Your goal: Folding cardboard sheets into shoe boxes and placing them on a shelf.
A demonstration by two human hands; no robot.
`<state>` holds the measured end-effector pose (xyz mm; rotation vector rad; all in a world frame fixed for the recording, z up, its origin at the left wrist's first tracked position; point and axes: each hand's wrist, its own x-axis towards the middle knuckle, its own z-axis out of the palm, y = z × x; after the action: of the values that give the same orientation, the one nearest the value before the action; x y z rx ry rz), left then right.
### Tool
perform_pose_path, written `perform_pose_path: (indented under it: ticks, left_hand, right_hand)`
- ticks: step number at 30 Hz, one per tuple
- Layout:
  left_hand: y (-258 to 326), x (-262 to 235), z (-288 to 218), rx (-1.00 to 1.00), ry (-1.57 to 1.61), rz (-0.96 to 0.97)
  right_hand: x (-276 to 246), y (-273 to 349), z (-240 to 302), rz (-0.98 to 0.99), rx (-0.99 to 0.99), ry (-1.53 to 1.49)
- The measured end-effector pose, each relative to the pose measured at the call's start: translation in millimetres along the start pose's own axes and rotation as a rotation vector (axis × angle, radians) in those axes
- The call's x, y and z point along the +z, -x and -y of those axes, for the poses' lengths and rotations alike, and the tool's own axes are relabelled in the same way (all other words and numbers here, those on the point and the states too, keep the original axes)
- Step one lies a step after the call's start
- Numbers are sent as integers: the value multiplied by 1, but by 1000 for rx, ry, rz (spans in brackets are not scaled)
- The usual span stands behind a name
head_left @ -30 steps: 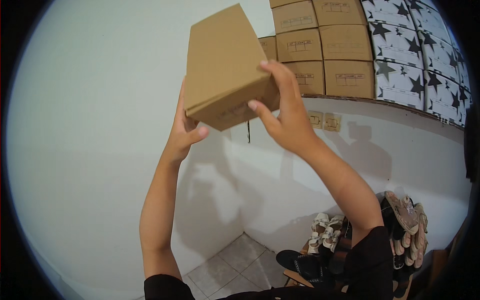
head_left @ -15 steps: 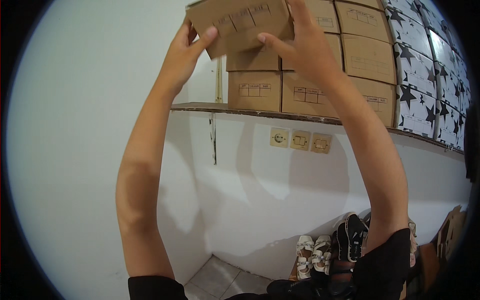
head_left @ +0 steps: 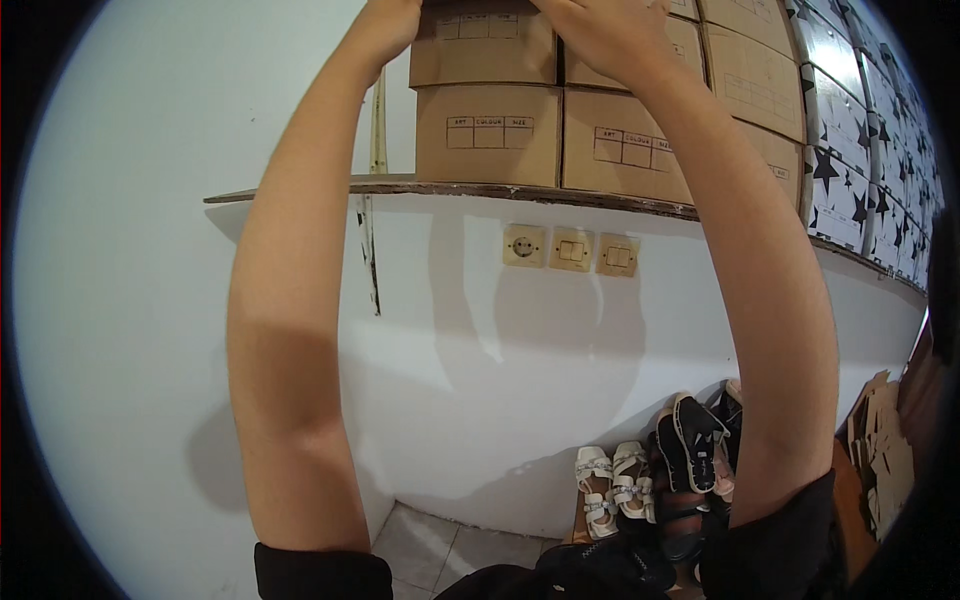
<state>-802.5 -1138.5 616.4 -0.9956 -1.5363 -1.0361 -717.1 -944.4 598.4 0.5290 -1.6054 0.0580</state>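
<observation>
Both arms reach up to the top edge of the head view, above a shelf stacked with cardboard boxes. My left hand (head_left: 391,30) is at the left end of the stack and my right hand (head_left: 608,38) at its right, with most fingers cut off by the frame. Between them they grip a brown cardboard box (head_left: 472,3), of which only a dark sliver shows over the stack. Below it sits an upper shoe box (head_left: 485,55), resting on a lower box (head_left: 490,135) with a printed grid. My right forearm partly covers the neighbouring box (head_left: 620,150).
The wooden shelf (head_left: 480,188) runs along the white wall. White boxes with black stars (head_left: 838,190) stand farther right. Under the shelf are a socket (head_left: 524,246) and switches (head_left: 572,250). White sandals (head_left: 597,490), black shoes (head_left: 690,440) and flattened cardboard (head_left: 882,455) are lower right.
The box in my hands has gone up and over the left end of the stack, nearly out of view. The view has tilted, showing more of the shelf's left end.
</observation>
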Motion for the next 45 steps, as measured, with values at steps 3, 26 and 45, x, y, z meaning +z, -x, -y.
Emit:
perform_pose_path:
  ticks: [3, 26, 45]
  left_hand:
    - [-10, -3, 36, -12, -8, 37]
    - [297, 35, -89, 1281, -223, 402]
    - [554, 371, -428, -197, 1098, 1093]
  right_hand:
    - [-5, 5, 15, 92, 87, 37]
    - [-196, 337, 16, 206, 239, 463]
    - [-600, 624, 70, 223, 1602, 680]
